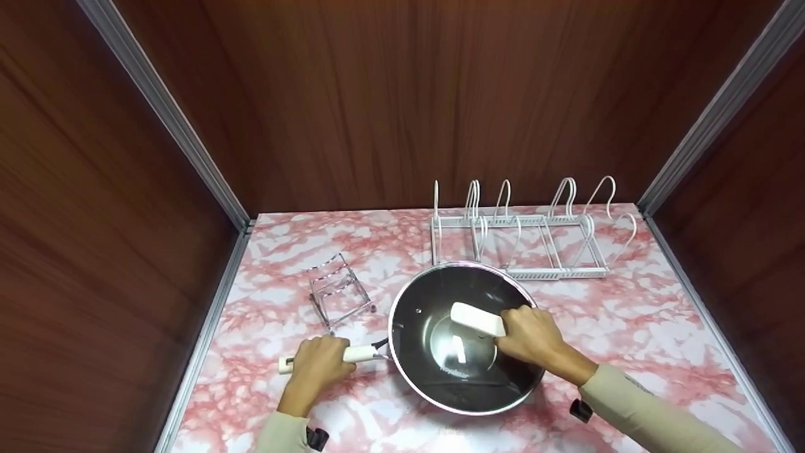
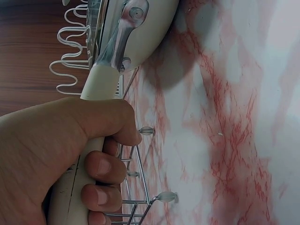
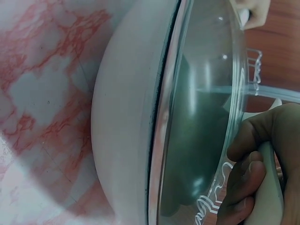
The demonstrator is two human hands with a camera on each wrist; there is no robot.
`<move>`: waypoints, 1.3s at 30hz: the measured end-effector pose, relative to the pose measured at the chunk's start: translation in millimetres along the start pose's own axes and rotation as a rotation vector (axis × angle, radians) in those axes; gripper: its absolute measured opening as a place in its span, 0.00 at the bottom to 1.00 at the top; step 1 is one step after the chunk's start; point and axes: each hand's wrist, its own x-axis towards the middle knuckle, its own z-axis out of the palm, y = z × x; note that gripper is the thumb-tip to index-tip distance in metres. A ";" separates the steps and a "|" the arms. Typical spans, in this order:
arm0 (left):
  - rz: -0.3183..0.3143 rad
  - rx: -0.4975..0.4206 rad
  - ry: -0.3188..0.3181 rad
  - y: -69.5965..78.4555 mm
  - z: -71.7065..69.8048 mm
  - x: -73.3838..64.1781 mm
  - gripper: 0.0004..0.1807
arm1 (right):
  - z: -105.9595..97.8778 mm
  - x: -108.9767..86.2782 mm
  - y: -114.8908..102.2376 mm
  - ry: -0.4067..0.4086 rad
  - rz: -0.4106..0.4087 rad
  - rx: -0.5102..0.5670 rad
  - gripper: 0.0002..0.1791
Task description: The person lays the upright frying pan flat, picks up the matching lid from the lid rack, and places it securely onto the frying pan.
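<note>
A pale wok (image 3: 124, 117) with a glass lid (image 1: 434, 377) over it occupies the front middle of the table. My left hand (image 1: 322, 362) grips the wok's long cream handle (image 2: 101, 82), fingers wrapped around it in the left wrist view. With my right hand (image 1: 528, 333) I hold the lid's cream grip (image 1: 476, 319), fingers curled about it. The right wrist view has the lid's rim lying along the wok's rim. Whether the wok's base touches the table cannot be told.
A small chrome wire rack (image 1: 339, 290) stands left of the wok. Behind it to the right, a white rack with upright wire loops (image 1: 560, 274) sits near the back wall. The marbled red-and-white table (image 1: 251, 333) is enclosed by brown panels (image 1: 390, 100).
</note>
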 end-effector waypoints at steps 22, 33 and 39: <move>-0.005 -0.001 -0.007 2.6 -1.2 0.7 0.18 | 0.3 -0.6 2.6 -0.016 -0.005 0.024 0.13; 0.006 -0.033 -0.020 0.7 -2.5 0.8 0.17 | -5.8 1.3 3.8 -0.072 -0.029 0.051 0.15; 0.010 -0.049 -0.025 0.8 -3.6 -0.4 0.16 | -11.6 3.6 6.1 -0.164 -0.044 0.094 0.17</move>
